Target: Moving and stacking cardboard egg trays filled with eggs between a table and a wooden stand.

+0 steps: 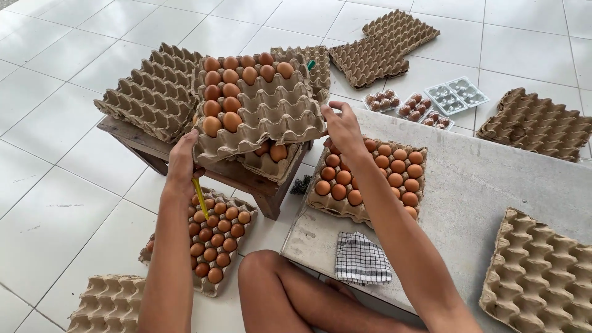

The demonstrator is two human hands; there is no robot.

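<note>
Both hands gripped one partly filled egg tray above the wooden stool: left hand at its near-left corner, right hand at its right edge.

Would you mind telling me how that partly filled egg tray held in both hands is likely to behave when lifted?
The egg tray is thin cardboard, so it may sag. Its eggs cluster towards the left hand, probably making that side heavier than the right hand side. Tilting could crack eggs.
</note>
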